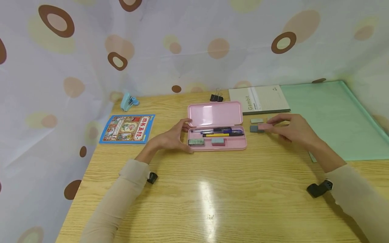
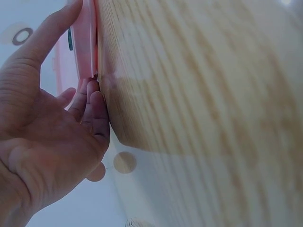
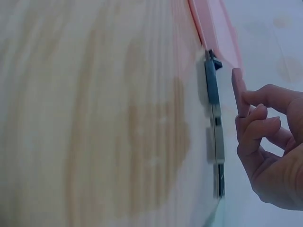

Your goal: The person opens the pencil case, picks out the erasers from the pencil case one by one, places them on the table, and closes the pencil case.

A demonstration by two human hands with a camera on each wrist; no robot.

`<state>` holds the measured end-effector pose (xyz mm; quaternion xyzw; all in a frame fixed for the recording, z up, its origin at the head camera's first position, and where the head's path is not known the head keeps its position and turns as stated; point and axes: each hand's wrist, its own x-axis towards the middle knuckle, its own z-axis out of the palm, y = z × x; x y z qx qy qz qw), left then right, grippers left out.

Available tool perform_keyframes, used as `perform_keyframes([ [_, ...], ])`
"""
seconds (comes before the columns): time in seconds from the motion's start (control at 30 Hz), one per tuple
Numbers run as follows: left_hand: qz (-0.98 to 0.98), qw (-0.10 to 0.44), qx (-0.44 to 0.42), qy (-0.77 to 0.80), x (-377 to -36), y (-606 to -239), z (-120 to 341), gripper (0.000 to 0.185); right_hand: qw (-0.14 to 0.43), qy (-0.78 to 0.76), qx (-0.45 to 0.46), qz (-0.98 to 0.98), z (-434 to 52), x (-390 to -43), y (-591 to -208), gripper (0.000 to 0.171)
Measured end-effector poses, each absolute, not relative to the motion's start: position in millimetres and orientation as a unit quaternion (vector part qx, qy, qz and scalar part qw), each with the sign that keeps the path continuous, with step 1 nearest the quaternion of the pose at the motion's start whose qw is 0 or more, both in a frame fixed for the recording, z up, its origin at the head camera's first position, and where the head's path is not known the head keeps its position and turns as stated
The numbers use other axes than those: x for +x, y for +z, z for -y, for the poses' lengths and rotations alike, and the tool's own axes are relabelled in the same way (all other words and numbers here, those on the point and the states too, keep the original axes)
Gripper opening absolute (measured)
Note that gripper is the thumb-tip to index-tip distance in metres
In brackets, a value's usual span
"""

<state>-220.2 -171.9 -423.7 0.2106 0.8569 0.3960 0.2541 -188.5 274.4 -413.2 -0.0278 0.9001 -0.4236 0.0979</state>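
Observation:
My left hand (image 1: 171, 138) grips the left end of an open pink pencil case (image 1: 236, 144), thumb at the front corner and fingers by the hinge. Inside lie several pens (image 1: 223, 134), a green marbled eraser (image 1: 196, 142) and a blue-and-pink eraser (image 1: 217, 141). To the right of the case, my right hand (image 1: 293, 129) pinches a pink eraser (image 3: 239, 92) between thumb and fingers, raised off the table in the right wrist view. Below it in that view, a dark grey-blue eraser (image 1: 253, 129) and a pale eraser (image 1: 256, 120) lie on the wood.
A Gambit notebook (image 1: 264, 98) and a black binder clip (image 1: 216, 98) lie behind the case. At the right spreads a green mat (image 1: 337, 125). On the left are a blue picture book (image 1: 127, 129) and a light-blue stapler-like item (image 1: 129, 102). A patterned curtain (image 1: 194, 67) borders the table.

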Motion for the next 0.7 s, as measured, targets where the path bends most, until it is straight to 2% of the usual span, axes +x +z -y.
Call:
perform_keyframes([
  [0.07, -0.856, 0.254, 0.212, 0.397, -221, -424, 172, 0.116, 0.102, -0.415, -0.015, -0.904, -284, -188, -413, 0.060],
  [0.33, -0.854, 0.251, 0.222, 0.398, -221, -422, 173, 0.116, 0.120, -0.418, 0.001, -0.901, -309, -189, -415, 0.060],
  [0.7, -0.856, 0.251, 0.222, 0.393, -221, -423, 173, 0.117, 0.111, -0.361, -0.006, -0.926, -303, -200, -419, 0.066],
])
